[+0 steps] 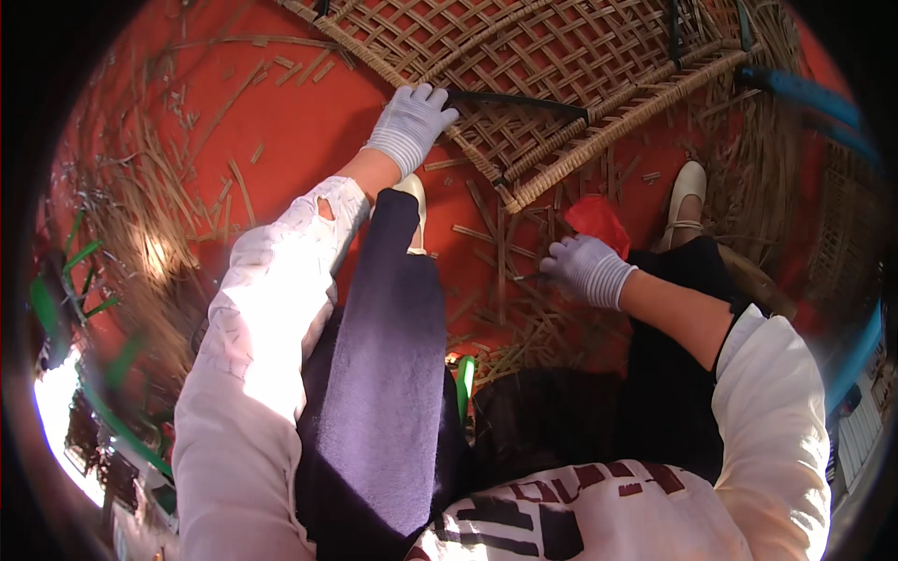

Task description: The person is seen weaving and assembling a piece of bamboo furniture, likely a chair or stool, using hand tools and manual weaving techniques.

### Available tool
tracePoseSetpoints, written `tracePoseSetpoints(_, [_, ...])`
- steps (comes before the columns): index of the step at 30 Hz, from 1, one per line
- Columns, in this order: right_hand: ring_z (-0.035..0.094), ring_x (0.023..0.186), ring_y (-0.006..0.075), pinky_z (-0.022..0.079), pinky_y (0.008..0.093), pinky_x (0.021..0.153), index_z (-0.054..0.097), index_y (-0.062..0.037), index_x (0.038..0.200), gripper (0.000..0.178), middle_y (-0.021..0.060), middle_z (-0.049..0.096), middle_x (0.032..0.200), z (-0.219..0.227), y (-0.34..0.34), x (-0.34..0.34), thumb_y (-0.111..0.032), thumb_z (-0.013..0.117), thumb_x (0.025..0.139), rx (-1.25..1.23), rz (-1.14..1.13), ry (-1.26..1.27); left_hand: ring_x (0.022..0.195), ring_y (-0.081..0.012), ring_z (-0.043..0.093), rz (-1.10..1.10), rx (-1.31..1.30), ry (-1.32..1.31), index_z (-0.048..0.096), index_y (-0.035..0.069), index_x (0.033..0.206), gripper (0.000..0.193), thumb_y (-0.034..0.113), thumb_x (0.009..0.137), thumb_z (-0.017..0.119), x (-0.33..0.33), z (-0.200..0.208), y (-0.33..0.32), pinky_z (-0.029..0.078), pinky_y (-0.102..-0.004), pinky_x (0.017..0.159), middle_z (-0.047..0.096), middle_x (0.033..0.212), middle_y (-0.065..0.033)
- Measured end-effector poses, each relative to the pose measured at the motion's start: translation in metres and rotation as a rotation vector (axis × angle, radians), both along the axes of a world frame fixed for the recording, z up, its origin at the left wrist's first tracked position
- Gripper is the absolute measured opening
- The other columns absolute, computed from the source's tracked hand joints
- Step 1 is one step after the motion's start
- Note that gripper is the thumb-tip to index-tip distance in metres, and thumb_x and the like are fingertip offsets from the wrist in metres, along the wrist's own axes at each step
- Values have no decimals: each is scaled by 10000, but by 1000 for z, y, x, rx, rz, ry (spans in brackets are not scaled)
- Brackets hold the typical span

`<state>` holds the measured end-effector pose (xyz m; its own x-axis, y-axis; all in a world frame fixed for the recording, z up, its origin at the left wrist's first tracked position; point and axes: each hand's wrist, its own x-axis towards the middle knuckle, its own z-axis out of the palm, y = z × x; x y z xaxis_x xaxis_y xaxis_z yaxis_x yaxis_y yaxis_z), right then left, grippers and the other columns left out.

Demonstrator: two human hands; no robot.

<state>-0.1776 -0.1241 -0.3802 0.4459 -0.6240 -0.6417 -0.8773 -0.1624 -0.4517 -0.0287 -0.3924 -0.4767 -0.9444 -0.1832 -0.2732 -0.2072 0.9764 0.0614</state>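
A woven rattan panel [561, 56] with a wrapped cane rim fills the top of the view, its near corner pointing toward me. My left hand [412, 122], in a pale knit glove, is closed over the panel's left rim. A long dark blade-like strip [524, 101] runs rightward from beside its fingers across the weave; I cannot tell whether the hand holds it too. My right hand [589, 269], gloved alike, hovers below the near corner with fingers curled in; anything inside them is hidden. Just beyond it is a bright red piece of material [599, 222].
Cut cane pieces [505, 252] litter the red floor covering [271, 122]. Long fibre strips [140, 206] are heaped at the left, with more at the right. A blue curved bar [804, 98] stands at the right edge. My light shoes [688, 192] rest near the panel.
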Motion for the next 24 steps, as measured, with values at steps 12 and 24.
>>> tracePoseSetpoints(12, [597,803,227,458,365,800,582,-120,833,201,29,601,754,-7,-80,-30,-207,693,690,-597,-163,22,1078,-227,509,-150,-61,-34,680,156,964,189,126,819,563,-30,19,1,416,-353,880,576,1058,-49])
tracePoseSetpoints(24, [559,763,121,438,286,736,646,-33,882,295,29,613,798,301,-46,-137,-310,725,817,-717,-891,-638,969,-255,582,-78,-156,674,624,160,957,326,72,650,692,-59,354,-21,410,-415,841,610,1015,-18])
